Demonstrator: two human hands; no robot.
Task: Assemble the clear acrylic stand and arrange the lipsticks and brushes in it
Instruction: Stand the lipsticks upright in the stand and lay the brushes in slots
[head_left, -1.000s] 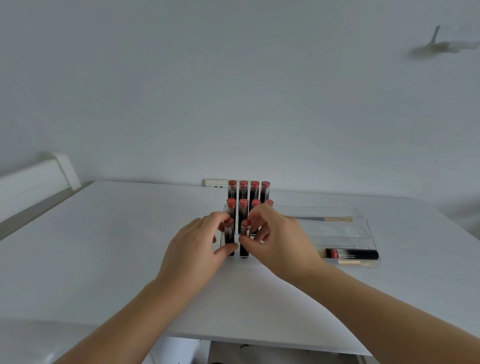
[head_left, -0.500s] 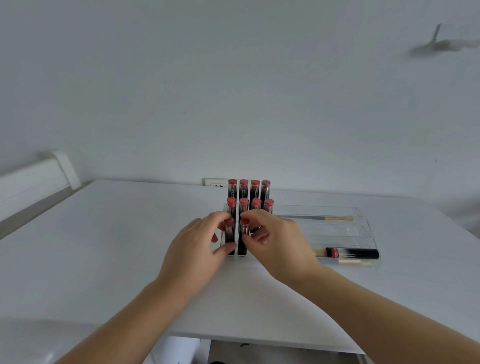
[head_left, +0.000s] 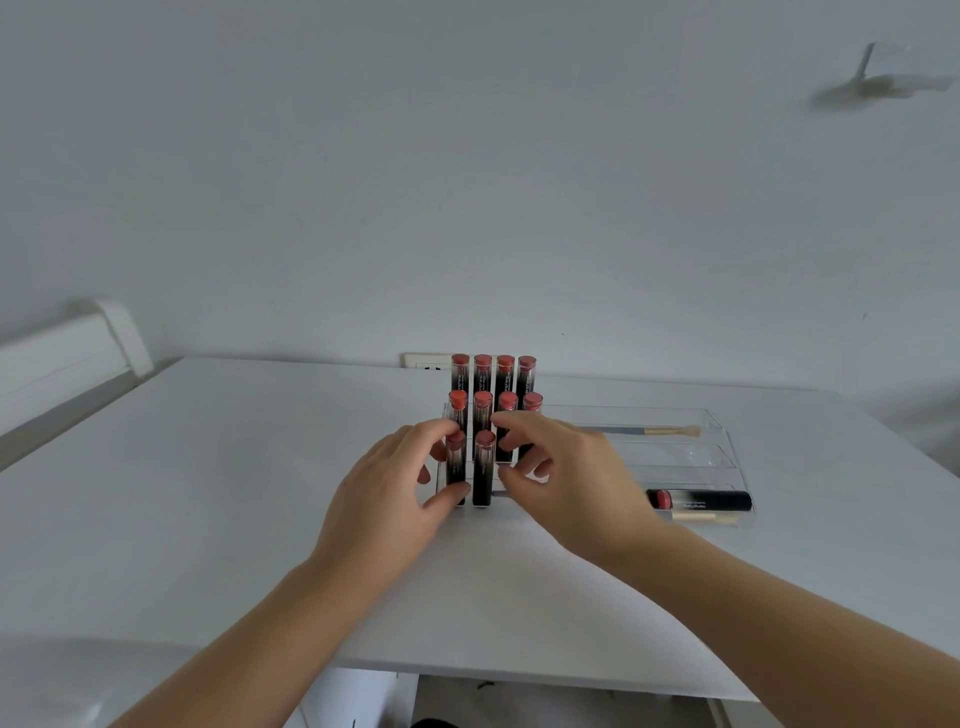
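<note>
Since a second ago, right hand (head_left: 563, 480) drawn a little back and to the right off the second front-row lipstick (head_left: 483, 467), its rose cap now uncovered; left hand (head_left: 387, 496) much as before.

Nearest, on the white desk (head_left: 208, 493): left hand curled round the front-left lipstick (head_left: 456, 467), thumb low against the tube's base, index finger bent over near its cap. Just right of it, right hand with fingers loosely curled, thumb and index finger apart, thumb tip close beside the second front-row lipstick; contact between them not clear enough to tell, nothing plainly gripped. Both front tubes upright, side by side, in the lowest step of the clear acrylic stand (head_left: 727, 457).

Beyond the fingertips, middle row of four lipsticks (head_left: 483, 410) upright on the next step, lower parts partly hidden behind the right fingers. Farther still, back row of four lipsticks (head_left: 493, 371), highest of all, upright.

Right of the right hand, in the stand's long troughs: lying lipstick (head_left: 698, 500) in the front trough, pale-handled brush (head_left: 704, 517) just in front of it; second brush (head_left: 644, 430) lying in the far trough.

Behind the back row, wall socket (head_left: 428, 361) low on the white wall.
</note>
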